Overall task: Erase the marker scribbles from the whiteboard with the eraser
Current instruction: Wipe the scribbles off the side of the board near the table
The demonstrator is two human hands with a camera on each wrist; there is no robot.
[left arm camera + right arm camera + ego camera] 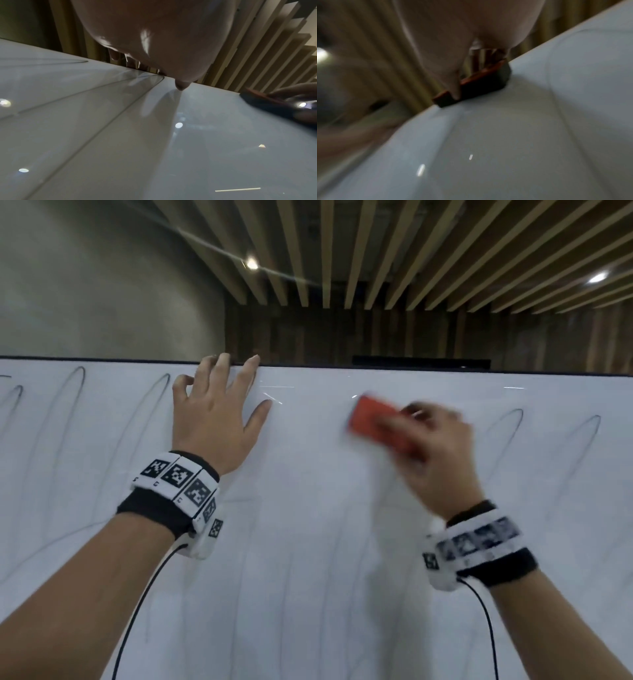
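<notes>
While the right hand [435, 453] grasps the red eraser [380, 424] and presses its dark pad on the whiteboard [308, 542] near one o'clock, the left hand [212, 419] lies spread and relaxed at eleven o'clock, fingertips [222, 361] over the board's top edge. Looping marker scribbles [68, 405] show at nine and three o'clock; fainter lines cross the glossy surface toward six. At twelve, a slatted wooden ceiling [376, 251] with spotlights; at ten, a grey wall [85, 285].
</notes>
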